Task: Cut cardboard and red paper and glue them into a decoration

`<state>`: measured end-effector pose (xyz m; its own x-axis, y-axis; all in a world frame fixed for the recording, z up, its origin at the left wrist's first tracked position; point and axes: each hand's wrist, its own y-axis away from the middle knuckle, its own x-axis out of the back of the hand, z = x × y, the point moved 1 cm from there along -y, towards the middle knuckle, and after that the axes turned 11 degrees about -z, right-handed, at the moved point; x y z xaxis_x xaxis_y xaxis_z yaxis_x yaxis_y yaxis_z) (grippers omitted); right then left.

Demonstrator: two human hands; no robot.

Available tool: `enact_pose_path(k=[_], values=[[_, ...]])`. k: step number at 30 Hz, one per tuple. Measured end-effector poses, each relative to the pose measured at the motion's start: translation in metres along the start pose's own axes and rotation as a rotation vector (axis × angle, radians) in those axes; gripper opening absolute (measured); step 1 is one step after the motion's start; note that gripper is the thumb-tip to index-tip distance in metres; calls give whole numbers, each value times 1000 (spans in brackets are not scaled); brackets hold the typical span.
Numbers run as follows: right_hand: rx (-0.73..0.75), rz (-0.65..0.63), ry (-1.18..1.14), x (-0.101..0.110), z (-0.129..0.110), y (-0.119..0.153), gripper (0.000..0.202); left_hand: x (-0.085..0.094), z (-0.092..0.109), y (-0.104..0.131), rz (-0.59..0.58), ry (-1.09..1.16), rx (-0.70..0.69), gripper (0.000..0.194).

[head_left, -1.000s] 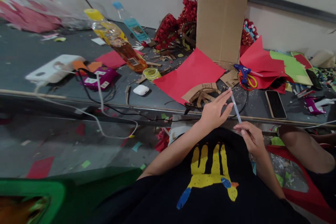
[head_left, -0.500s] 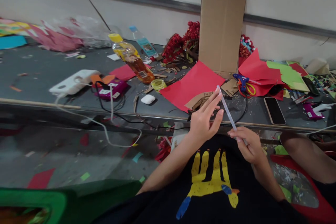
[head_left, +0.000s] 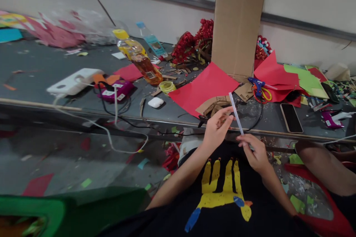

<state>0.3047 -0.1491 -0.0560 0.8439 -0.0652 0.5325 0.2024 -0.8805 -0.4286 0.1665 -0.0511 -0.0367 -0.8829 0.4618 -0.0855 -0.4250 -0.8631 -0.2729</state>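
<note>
A thin, translucent white glue stick point(head_left: 236, 114) is held at a slant in front of my chest, its upper end over the table edge. My right hand point(head_left: 254, 152) pinches its lower end between thumb and fingers. Curled in from the left, my left hand point(head_left: 218, 127) has thumb and fingertips at the stick's middle; the exact contact is partly hidden. Behind the stick lie a red paper sheet point(head_left: 204, 85) and a brown cardboard piece point(head_left: 213, 106). A blue glue gun point(head_left: 256, 86) rests farther back, beside yellow-and-orange-handled scissors point(head_left: 267, 94).
A tall cardboard panel point(head_left: 239, 22) leans on the wall. Leftward are a tilted drink bottle point(head_left: 143, 64), white earphone case point(head_left: 155, 102), purple socket block point(head_left: 118, 90) and white power strip point(head_left: 73, 81). A phone point(head_left: 291, 117) lies right. Another person's leg point(head_left: 325, 166) is close by.
My left hand has gone from outstretched fingers near the stick's top to curled fingers lower along it. My right hand has shifted slightly left with the stick.
</note>
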Motion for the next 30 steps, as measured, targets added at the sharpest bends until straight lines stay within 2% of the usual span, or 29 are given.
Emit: enact_pose_path(k=[4, 7, 12, 15, 18, 20, 22, 25, 27, 30], values=[[-49, 72, -92, -4, 12, 9, 26, 3, -8, -3, 76, 118, 73, 36], [-148, 152, -147, -3, 21, 17, 23, 8, -8, -2, 135, 116, 92, 35], [-381, 289, -186, 6, 38, 28, 21, 33, -5, 9, 283, 20, 110, 25], [-460, 369, -251, 13, 47, 32, 22, 60, 2, 20, 439, -28, 105, 24], [-505, 423, -314, 22, 51, 34, 27, 95, 15, 32, 623, -41, 13, 24], [-472, 499, -364, 28, 48, 34, 39, 124, 25, 39, 792, -32, -107, 29], [-391, 616, -415, 33, 43, 30, 51, 152, 32, 45, 970, 2, -159, 25], [-318, 738, -517, 33, 38, 23, 44, 185, 32, 50, 1145, 68, -72, 17], [-381, 672, -622, 25, 38, 19, 34, 195, 24, 50, 1203, 55, 14, 16], [-537, 444, -732, 7, 40, 17, 32, 193, 7, 46, 1206, -112, 50, 26]])
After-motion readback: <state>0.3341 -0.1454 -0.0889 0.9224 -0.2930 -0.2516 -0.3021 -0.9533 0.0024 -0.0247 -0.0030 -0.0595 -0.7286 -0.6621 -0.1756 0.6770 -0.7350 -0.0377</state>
